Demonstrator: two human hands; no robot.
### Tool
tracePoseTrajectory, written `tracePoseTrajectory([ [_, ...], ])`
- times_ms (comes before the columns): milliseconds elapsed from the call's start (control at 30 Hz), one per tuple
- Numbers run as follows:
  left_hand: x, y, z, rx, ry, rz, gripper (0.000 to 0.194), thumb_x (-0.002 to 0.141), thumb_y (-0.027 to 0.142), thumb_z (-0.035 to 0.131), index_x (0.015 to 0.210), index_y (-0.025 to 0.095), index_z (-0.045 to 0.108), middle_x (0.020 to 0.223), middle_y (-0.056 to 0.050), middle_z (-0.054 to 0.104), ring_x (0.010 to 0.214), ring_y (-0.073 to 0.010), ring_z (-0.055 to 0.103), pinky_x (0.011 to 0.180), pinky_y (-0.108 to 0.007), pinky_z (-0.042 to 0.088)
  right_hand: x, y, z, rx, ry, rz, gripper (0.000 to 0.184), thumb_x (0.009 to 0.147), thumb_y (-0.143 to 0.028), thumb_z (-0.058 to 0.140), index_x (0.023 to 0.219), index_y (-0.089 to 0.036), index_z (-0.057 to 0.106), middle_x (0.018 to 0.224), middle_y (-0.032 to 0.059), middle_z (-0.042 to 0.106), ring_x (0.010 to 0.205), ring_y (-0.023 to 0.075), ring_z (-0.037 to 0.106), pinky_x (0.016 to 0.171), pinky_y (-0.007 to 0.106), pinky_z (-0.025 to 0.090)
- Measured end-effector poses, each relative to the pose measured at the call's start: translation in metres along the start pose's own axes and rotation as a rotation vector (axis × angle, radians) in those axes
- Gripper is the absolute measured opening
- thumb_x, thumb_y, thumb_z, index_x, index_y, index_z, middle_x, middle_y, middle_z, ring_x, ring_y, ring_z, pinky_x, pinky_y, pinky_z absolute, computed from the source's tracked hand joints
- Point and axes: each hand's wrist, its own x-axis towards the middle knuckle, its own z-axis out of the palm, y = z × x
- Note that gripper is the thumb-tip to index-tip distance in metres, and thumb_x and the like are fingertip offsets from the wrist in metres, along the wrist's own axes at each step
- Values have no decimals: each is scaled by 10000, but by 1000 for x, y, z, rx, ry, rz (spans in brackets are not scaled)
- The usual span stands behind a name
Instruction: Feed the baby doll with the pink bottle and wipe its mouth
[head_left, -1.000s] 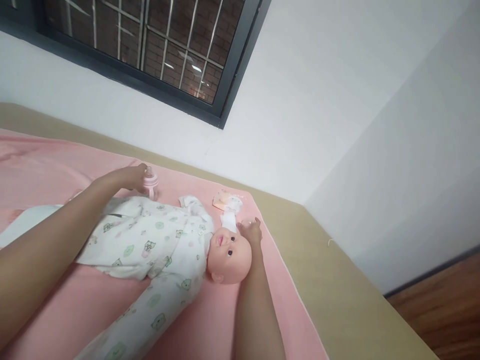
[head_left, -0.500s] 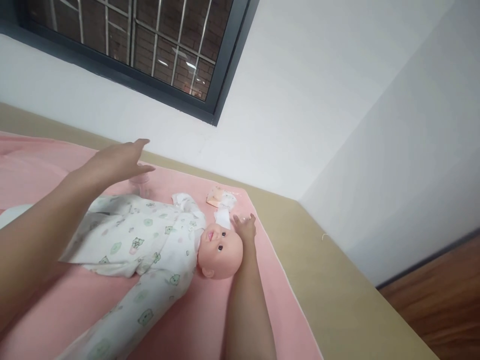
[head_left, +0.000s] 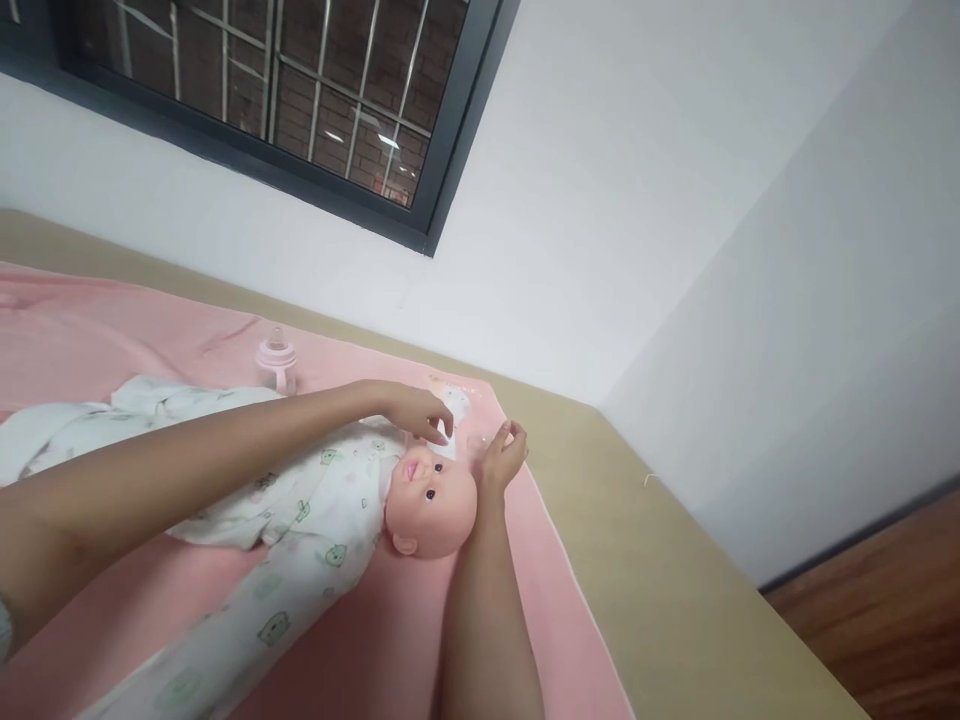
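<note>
A baby doll (head_left: pixel 433 510) lies on its back on a pink blanket (head_left: pixel 397 610), dressed in a white bear-print outfit (head_left: pixel 330 530). My left hand (head_left: pixel 418 408) reaches across its chest and hovers just above the face; thumb and fingers are bent but apart, holding nothing visible. Beneath those fingers is a small white cloth or tissue (head_left: pixel 447 446). Beyond the crown of the doll's head, my right hand (head_left: pixel 505 460) has its fingers curled in, and what they hold, if anything, is hidden. Close beside it sits a small clear object (head_left: pixel 475 447), too faint to name.
A pink baby bottle with handles (head_left: pixel 277 362) stands on the blanket behind the doll. A small printed packet (head_left: pixel 457 402) is partly covered by my left hand. The tan surface (head_left: pixel 622 540) borders the blanket, with a white wall and barred window (head_left: pixel 360 100) behind.
My left hand has moved right, from over the bottle to above the doll's face, so the bottle shows fully. My right hand has shifted slightly right and its spread fingers have curled.
</note>
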Motion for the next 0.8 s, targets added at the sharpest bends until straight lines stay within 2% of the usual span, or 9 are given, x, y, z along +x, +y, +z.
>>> tracePoseTrajectory([
  [67,16,0,4,-63,-122,-12,535,845,588,485,1168,192,643,1107,-112,682,901,-261,653,809,-341,503,-3,0,-1,-22,44,-56,445,960,-346,175,1200,-151,495,1268,112,563,1250,196,424,1042,269,332],
  [200,41,-1,14,-204,-348,-67,680,784,747,444,1138,216,680,1152,-118,672,1004,-298,629,892,-390,496,-6,1,1,-47,55,-212,414,952,-294,197,1114,-145,548,1193,121,588,1199,210,445,1035,290,326],
  [367,54,-2,29,-362,-509,-120,765,729,819,425,1180,245,656,1143,-107,683,1118,-326,579,924,-416,484,-7,3,6,-12,27,-266,395,944,-291,210,1060,-159,564,1118,119,609,1154,215,462,989,301,358],
  [567,53,-4,35,-569,-525,-94,776,710,801,475,1291,295,558,1268,-71,618,1236,-315,488,919,-388,489,-10,1,7,9,-29,-273,393,935,-304,206,1051,-172,557,1129,106,606,1145,218,458,977,308,369],
  [700,46,-1,31,-590,-546,-32,736,774,785,379,1274,279,566,1261,-64,615,1245,-310,471,945,-395,466,-11,-5,3,21,-38,-254,401,926,-302,192,1066,-167,543,1151,112,599,1166,215,447,985,310,368],
  [733,44,0,29,-545,-503,-3,736,790,783,338,1260,268,575,1246,-67,621,1240,-306,474,951,-389,460,-12,-6,2,36,-40,-262,402,924,-306,194,1064,-168,544,1149,110,600,1165,213,449,988,309,370],
  [800,39,2,26,-423,-330,68,735,815,775,282,1230,250,588,1213,-70,632,1219,-295,487,970,-380,443,-15,-10,2,68,-61,-284,409,921,-324,198,1068,-173,548,1146,107,599,1158,211,463,988,312,380],
])
